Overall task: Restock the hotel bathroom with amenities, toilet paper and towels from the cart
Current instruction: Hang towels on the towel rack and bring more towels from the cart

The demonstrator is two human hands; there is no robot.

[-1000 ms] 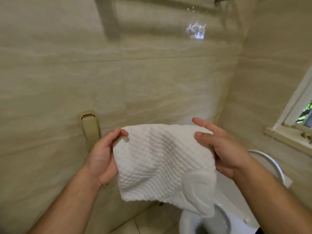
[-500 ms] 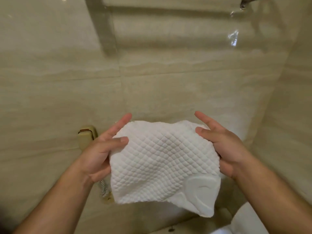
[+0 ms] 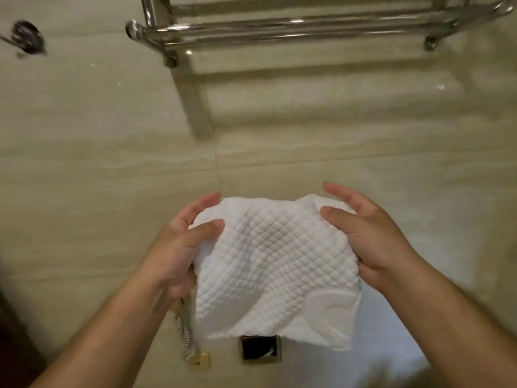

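Both the left grip (image 3: 173, 253) and the right grip (image 3: 372, 242) stay clamped on the top corners of the white quilted towel (image 3: 274, 264), which hangs between them before the tiled wall (image 3: 84, 163) (toilet now out of view). Further up, the chrome towel rack (image 3: 293, 26) has come into sight, so hanging the towel looks next

Both bare forearms are extended from the near edge toward the far side, converging slightly. The left hand (image 3: 176, 250) is held palm inward at the left edge of a white towel (image 3: 274, 264), with its thumb pressed onto the near face and its fingers (image 3: 205, 202) curled round the far side. The right hand (image 3: 375, 242) is set likewise at the right edge, the thumb laid on the front and the fingers (image 3: 340, 191) wrapped behind. Both wrists are kept roughly level.
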